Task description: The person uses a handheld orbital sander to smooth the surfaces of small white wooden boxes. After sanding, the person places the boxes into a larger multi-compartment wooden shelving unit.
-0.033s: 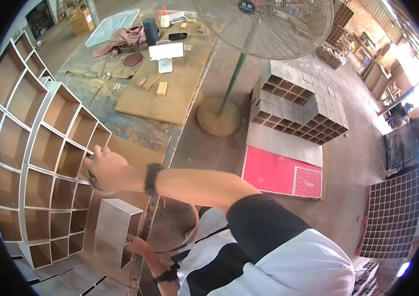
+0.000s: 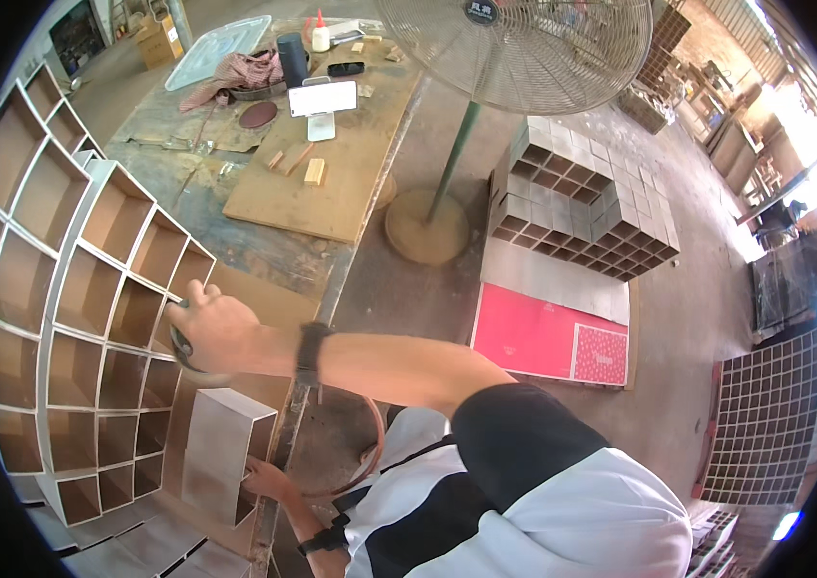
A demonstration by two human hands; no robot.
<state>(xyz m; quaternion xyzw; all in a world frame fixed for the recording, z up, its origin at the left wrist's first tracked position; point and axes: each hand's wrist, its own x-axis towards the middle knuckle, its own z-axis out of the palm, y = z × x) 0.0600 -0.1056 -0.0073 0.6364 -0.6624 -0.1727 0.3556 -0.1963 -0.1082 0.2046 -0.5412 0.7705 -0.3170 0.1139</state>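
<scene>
My right hand (image 2: 218, 330), with a black band on its wrist, reaches left to the edge of a large brown grid of square compartments with white edges (image 2: 90, 289). It is closed over a dark round ring (image 2: 183, 354), perhaps a tape roll, held against the grid's rim. Lower down, my left hand (image 2: 267, 477) grips the side of a small open-ended cardboard box (image 2: 223, 451) that stands beside the grid's lower corner.
A workbench (image 2: 235, 241) behind carries a wooden board (image 2: 341, 164), a phone on a stand, a bottle, a cloth and a tray. A standing fan (image 2: 514, 48) rises from a round base. Grid blocks (image 2: 582, 207), a red sheet (image 2: 543, 332) and a dark grid panel (image 2: 765, 424) lie on the floor.
</scene>
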